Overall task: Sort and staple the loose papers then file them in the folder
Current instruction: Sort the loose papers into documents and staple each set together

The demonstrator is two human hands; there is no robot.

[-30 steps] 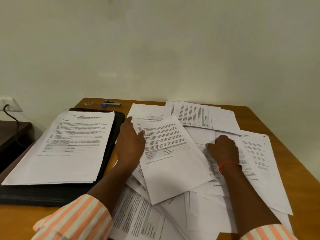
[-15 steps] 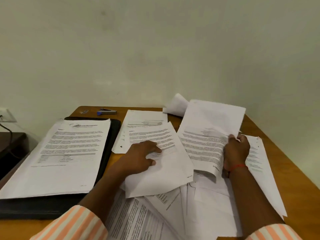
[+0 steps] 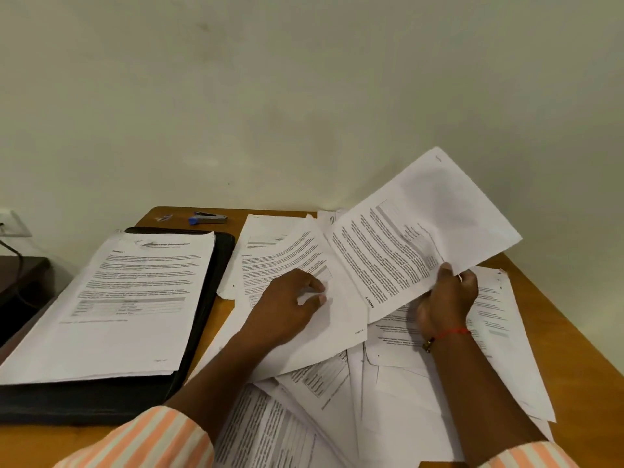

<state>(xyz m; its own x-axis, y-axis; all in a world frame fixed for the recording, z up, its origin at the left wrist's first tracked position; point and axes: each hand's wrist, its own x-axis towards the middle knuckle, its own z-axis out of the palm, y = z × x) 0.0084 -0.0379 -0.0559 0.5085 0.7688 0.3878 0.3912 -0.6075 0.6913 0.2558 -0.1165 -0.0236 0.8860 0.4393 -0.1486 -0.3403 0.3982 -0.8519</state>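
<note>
Loose printed papers [image 3: 388, 393] lie scattered over the right half of the wooden table [image 3: 570, 336]. My right hand [image 3: 445, 298] grips a printed sheet [image 3: 418, 238] by its lower edge and holds it tilted up above the pile. My left hand [image 3: 287, 305] rests palm down, fingers curled, on another printed sheet [image 3: 290, 258] that lies flat. A black folder [image 3: 216, 265] lies open at the left with a neat stack of papers [image 3: 128, 298] on it. A small blue-and-grey stapler [image 3: 207, 217] sits at the table's far edge.
A pale wall stands right behind the table. A small pin-like item [image 3: 163, 217] lies left of the stapler. A dark side table [image 3: 20, 278] with a cable and a wall socket [image 3: 11, 224] is at the far left. Bare wood shows along the right edge.
My right hand has picked a sheet out of the pile and raised it higher and to the right. My left hand slid right and down onto the flat sheet.
</note>
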